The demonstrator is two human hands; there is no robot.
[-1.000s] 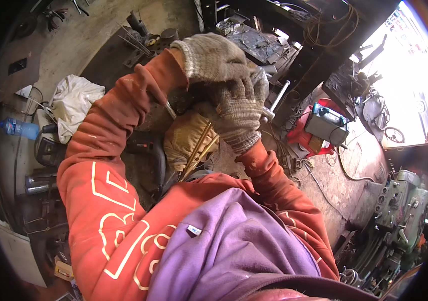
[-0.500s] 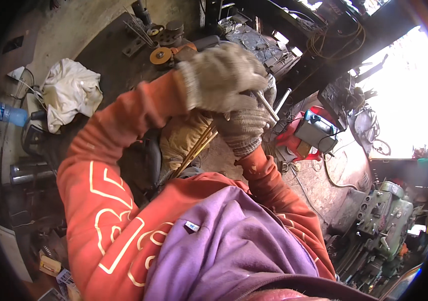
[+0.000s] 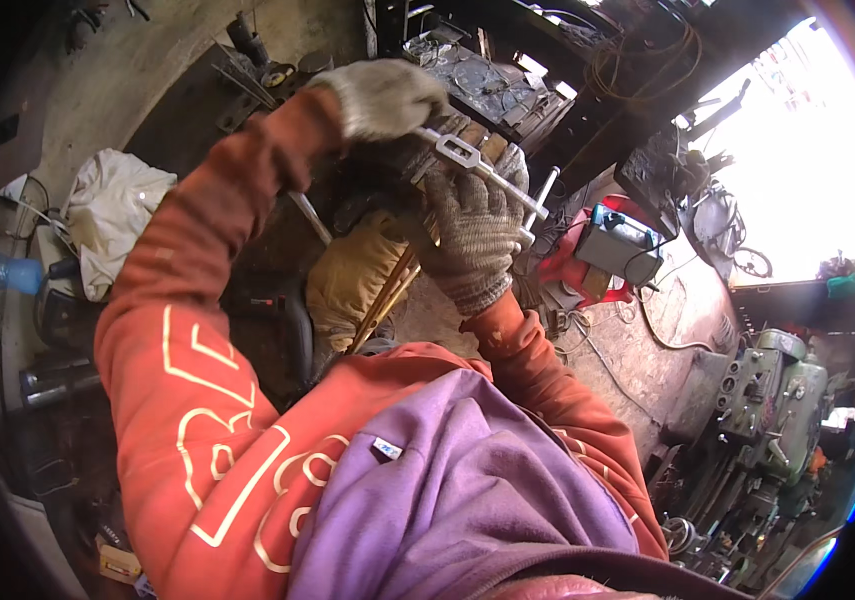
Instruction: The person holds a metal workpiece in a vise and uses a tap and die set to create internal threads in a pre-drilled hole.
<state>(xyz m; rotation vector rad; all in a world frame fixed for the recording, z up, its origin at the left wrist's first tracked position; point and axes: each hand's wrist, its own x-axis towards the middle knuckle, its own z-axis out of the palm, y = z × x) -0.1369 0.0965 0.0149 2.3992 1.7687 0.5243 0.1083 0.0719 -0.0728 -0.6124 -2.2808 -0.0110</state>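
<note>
My left hand [image 3: 387, 98], in a pale knit glove, is closed on one end of a metal tap wrench [image 3: 459, 150] with a slotted middle. Its far arm slants down to the right, across the fingers of my right hand [image 3: 472, 230]. That gloved hand is back up, its fingers bent over something dark that they mostly hide. Close to its right side stands a thin metal rod [image 3: 542, 200] with a joint at its lower end. Wooden pieces [image 3: 492, 148] show just beyond the fingers. Whether the wrench holds a tap cannot be seen.
Beyond my hands is a cluttered metal surface [image 3: 497, 85]. A grey box [image 3: 619, 248] sits on something red at the right, with cables on the floor. A green machine [image 3: 777, 400] stands at lower right. A white cloth [image 3: 117, 210] and a bottle [image 3: 7, 270] are at the left.
My left hand has moved up and left, away from my right hand. The tap wrench has swung, and its slotted middle now shows. The whole view has shifted slightly.
</note>
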